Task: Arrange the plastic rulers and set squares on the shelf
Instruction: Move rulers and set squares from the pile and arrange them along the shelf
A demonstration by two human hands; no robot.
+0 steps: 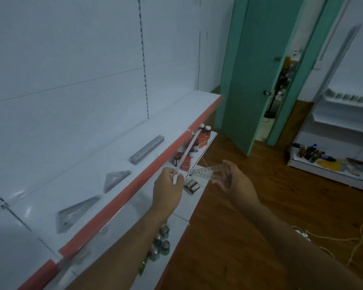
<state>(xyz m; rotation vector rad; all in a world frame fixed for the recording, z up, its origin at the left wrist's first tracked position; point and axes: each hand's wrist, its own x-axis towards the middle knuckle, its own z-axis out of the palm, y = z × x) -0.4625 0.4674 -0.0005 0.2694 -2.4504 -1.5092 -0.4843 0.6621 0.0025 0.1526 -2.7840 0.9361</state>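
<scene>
My left hand [168,189] grips the near end of a clear plastic ruler [188,148] that points up and away, past the shelf's red front edge. My right hand [236,181] pinches a clear set square [208,172] by its right corner, just right of the left hand. On the white shelf [122,143] lie a straight ruler stack [147,149], a small set square [115,180] and a longer set square [77,213], spaced in a row along the shelf.
Below the shelf, a lower shelf holds small bottles and red boxes [197,143], a silver item [192,186] and green cans [161,245]. A teal door [258,70] stands ajar ahead. Another white rack [344,160] is at right. A cord [360,239] lies on the wooden floor.
</scene>
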